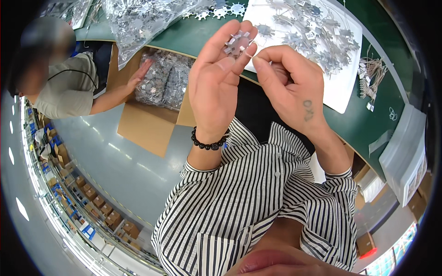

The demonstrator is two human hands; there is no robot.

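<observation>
A green bench (368, 124) is seen curving across the upper part of the view, its far edge bent by the lens and its right end cut off by the dark rim. On it a white sheet (343, 87) is laid, and a heap of silver snowflake ornaments (317, 32) with thin strings is piled on the sheet; single pieces cannot be told apart in the tangle. Clear bags of ornaments (138, 20) are spread at the upper left of the bench, partly cut off by the top edge. Below the bench edge an open cardboard box (147, 126) is set on the floor, filled with more packed bags (165, 78), and a co-worker's hand (140, 73) is laid against these bags; that person is seen only in part at the left. A bundle of loose strings (370, 73) is left on the bench at the right, too small to be made out clearly. The left hand (216, 83) is raised, palm toward the camera, and a single silver snowflake ornament (237, 43) is pinched between the tips of its thumb and fingers, held above the bench edge just beside the white sheet. A black bead bracelet (209, 142) is worn on that wrist. The right hand (290, 87) is held just beside it, back toward the camera, with thumb and forefinger pressed together at the ornament's edge; whether a thread is gripped there cannot be told.
</observation>
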